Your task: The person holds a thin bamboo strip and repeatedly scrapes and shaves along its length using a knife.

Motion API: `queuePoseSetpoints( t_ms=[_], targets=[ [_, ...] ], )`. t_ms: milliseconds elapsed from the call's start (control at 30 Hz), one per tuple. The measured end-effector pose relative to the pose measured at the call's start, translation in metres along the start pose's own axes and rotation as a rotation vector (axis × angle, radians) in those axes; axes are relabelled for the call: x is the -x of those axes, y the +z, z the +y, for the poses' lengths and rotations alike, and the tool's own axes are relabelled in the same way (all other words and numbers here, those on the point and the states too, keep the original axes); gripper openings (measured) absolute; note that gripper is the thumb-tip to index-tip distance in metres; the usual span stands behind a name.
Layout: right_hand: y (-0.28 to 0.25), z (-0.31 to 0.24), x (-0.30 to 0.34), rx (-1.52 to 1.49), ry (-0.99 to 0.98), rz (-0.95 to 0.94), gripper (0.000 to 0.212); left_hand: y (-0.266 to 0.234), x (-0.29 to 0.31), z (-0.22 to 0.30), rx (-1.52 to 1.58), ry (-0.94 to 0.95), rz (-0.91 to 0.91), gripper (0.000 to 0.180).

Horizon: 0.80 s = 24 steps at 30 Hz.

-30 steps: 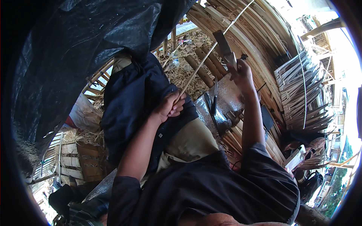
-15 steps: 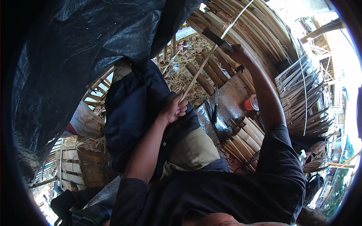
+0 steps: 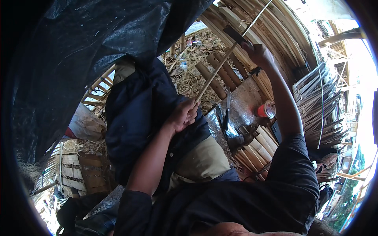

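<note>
A long, thin bamboo strip (image 3: pixel 216 70) slants up from my lap to the far right. My left hand (image 3: pixel 184 116) is closed round its lower end, above the dark cloth (image 3: pixel 130 118) over my legs. My right hand (image 3: pixel 258 56), arm stretched out, is closed on the handle of a broad, dark-bladed knife (image 3: pixel 234 34). The blade lies across the strip, seemingly touching it; its exact contact is too small to make out. A second knife (image 3: pixel 226 110) with a black handle rests on a silvery sheet (image 3: pixel 246 96) between my legs and right arm.
Long split bamboo slats (image 3: pixel 271 27) are stacked at the far right. A red cup (image 3: pixel 266 109) with a clear lid stands by my right forearm, near shorter bamboo pieces (image 3: pixel 260 145). Shavings (image 3: pixel 185 78) litter the ground. A black tarp (image 3: pixel 90 51) hangs at left.
My right hand and the knife have moved a little farther along the strip, up and to the right. The left hand keeps its grip, nearly in place.
</note>
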State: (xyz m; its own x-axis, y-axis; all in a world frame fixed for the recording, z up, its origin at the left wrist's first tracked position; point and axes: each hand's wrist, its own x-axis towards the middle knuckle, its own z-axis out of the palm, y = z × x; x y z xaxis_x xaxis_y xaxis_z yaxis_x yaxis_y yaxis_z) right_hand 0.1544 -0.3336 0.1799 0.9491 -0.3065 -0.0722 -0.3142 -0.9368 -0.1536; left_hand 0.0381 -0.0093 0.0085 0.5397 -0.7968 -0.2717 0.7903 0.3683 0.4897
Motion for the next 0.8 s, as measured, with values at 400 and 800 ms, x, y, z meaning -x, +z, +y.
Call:
queuePoseSetpoints(
  t_ms=[400, 800],
  targets=[
    [0.071, -0.011, 0.073, -0.042, -0.249, 0.009, 0.059, -0.004, -0.001, -0.003, -0.003, -0.016, 0.074, 0.031],
    [0.075, -0.031, 0.122, 0.018, -0.168, -0.076, 0.051, -0.006, -0.001, -0.001, -0.031, -0.043, 0.085, 0.029]
  ],
)
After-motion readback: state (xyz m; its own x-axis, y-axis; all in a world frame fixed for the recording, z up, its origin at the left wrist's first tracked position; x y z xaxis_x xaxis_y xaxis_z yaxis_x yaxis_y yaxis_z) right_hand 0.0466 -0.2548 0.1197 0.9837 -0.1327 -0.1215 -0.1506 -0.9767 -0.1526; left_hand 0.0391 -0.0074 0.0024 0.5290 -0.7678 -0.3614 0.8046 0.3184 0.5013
